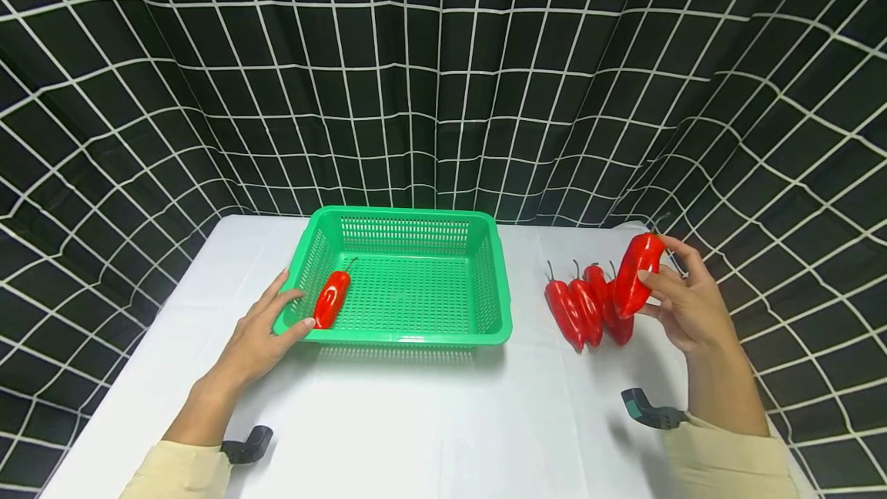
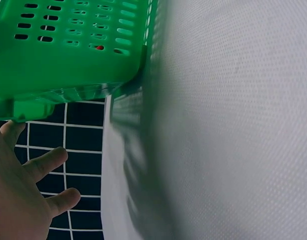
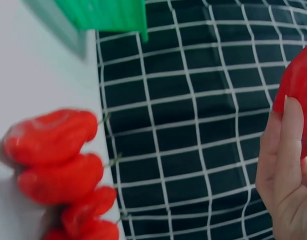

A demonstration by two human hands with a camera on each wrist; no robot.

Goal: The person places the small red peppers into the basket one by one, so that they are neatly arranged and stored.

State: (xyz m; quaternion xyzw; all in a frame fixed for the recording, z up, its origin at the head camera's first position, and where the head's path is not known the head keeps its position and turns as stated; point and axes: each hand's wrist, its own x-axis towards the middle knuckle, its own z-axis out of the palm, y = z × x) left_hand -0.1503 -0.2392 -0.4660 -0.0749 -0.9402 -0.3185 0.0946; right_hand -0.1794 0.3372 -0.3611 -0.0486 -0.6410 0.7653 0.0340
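a red pepper (image 1: 637, 272) is pinched by the right hand (image 1: 682, 303); the green basket (image 1: 409, 337) rim is touched by the left hand (image 1: 259, 337), fingers relaxed, over a white table (image 1: 430, 422).

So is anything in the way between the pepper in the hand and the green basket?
Three more red peppers lie on the white table between the held pepper in the right hand and the green basket. The held pepper is lifted above them. The basket's top is open, with one pepper inside.
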